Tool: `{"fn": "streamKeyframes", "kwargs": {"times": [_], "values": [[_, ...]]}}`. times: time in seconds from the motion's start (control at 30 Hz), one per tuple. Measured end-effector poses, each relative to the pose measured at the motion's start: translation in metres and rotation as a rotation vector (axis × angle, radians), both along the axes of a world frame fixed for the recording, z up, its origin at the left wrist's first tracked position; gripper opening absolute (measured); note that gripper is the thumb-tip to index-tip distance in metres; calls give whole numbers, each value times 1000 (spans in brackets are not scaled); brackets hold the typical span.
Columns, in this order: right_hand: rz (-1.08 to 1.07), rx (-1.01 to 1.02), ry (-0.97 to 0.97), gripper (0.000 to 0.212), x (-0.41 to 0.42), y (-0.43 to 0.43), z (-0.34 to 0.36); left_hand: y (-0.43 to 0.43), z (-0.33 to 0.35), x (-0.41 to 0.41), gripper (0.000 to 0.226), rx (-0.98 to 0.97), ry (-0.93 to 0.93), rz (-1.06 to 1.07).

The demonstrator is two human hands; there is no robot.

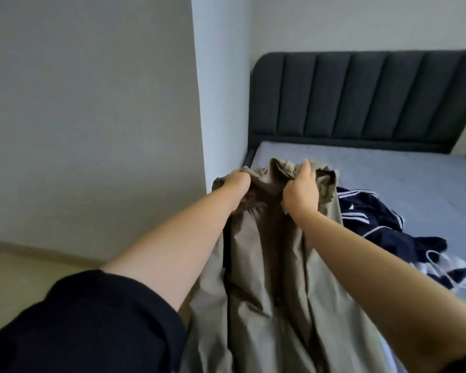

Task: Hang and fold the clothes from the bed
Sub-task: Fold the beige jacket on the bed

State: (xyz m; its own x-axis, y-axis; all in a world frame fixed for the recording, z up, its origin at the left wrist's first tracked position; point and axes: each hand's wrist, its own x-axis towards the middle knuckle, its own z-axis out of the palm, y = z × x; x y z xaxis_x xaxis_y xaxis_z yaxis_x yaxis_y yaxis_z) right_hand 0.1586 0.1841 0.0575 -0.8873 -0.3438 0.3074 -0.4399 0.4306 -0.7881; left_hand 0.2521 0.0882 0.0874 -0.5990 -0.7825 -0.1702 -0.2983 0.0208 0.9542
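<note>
Hands both clenched on top edge of olive-khaki woven garment (269, 278), left hand (237, 189) and right hand (300, 192) gripping bunched cloth that hangs below the fingers, navy white-striped track jacket (371, 214) right of them on grey-blue mattress (388, 170).

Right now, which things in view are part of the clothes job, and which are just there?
In the job: khaki garment, gripped by left hand and right hand; navy striped garment on the bed.
Just there: headboard, wall.

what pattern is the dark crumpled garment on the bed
Dark crumpled garment: navy with white stripes, head view.
</note>
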Motion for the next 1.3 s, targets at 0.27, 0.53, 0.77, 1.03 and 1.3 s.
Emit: {"fn": "streamKeyframes", "kwargs": {"times": [0.27,0.53,0.77,1.03,1.3], "values": [[16,170,-4,69,-96,-54,-39,-59,-40,-78,53,277,155,-23],[206,504,47,72,-63,-53,-160,-63,-182,-46,72,35,-192,-264],[171,627,-39,68,21,-18,-276,-37,-295,35,73,-436,-624,50],[138,884,-105,68,37,-21,-312,-79,-322,71,30,-79,-678,-23],[148,976,-142,71,21,-25,-333,-130,-288,76,24,-23,-47,858]]}}
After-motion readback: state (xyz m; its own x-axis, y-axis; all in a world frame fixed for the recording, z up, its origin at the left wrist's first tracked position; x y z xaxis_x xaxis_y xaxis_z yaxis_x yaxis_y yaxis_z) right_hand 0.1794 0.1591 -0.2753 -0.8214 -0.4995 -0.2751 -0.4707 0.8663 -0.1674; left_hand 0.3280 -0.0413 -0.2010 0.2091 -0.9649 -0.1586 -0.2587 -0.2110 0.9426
